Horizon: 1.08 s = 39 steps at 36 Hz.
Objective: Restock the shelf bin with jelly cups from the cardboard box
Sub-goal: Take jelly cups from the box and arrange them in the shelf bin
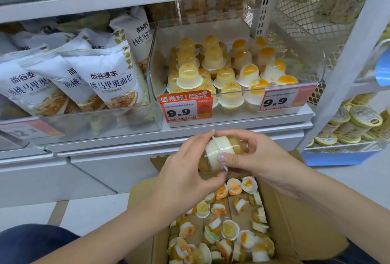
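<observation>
In the middle of the frame, two hands hold jelly cups [219, 152] between them, just above the open cardboard box [295, 221]. The cups look like two pressed together, lid to lid, lying on their side. The left hand [185, 171] curls around the left end, with its fingers above and its thumb below. The right hand [251, 156] grips the right end, and its thumb presses on the white rim in the middle.

The cardboard box sits at the bottom of the frame, right of center. It has many loose jelly cups [228, 228] lying in it every which way, some yellow and some orange.

Above the hands, in the middle right of the frame, a clear shelf bin [236, 27] stands on the shelf [232, 121]. More jelly cups [223, 69] stand in it in rows, upside down, with round tops up. The yellow ones are on the left and the orange ones on the right. Two price tags showing 9.9 hang on its front, one [185, 106] at the left and one [282, 99] at the right.

On the left, white bread bags [101, 78] lean in another clear bin. On the far right, a wire rack holds round tubs [358, 122] with yellow lids.
</observation>
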Each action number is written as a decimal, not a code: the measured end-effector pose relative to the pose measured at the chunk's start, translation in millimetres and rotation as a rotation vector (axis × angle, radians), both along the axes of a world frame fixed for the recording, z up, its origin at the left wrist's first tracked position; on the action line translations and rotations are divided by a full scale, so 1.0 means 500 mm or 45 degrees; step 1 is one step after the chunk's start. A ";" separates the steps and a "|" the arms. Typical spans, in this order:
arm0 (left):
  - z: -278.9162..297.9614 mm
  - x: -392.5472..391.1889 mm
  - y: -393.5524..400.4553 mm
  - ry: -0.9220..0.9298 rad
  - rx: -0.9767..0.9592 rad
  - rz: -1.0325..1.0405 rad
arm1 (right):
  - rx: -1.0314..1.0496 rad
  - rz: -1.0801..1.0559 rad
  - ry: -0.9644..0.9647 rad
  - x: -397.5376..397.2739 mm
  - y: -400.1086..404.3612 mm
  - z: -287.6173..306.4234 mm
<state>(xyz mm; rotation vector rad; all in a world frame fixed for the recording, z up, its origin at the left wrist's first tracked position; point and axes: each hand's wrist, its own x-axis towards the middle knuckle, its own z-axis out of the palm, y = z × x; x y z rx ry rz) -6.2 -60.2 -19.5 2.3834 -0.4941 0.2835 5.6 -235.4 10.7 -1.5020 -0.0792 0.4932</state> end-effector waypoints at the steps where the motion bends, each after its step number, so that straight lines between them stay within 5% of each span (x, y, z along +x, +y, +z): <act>1: 0.001 0.001 0.000 -0.017 0.017 0.002 | 0.008 0.000 0.013 0.002 -0.001 0.001; 8: 0.034 0.033 0.003 -0.009 0.081 -0.032 | -0.120 -0.174 -0.208 0.020 -0.005 0.033; 14: 0.049 0.083 0.030 0.127 0.180 0.040 | -0.600 -0.437 -0.704 0.120 -0.029 0.137; 17: 0.047 0.095 0.043 0.139 0.250 0.095 | -0.998 -0.362 -0.883 0.206 -0.025 0.179; 24: 0.049 0.120 0.054 0.110 0.388 0.166 | -1.542 0.100 -0.882 0.320 0.024 0.176; 39: 0.043 0.130 0.054 0.095 0.458 0.147 | -1.632 0.158 -0.892 0.354 0.037 0.144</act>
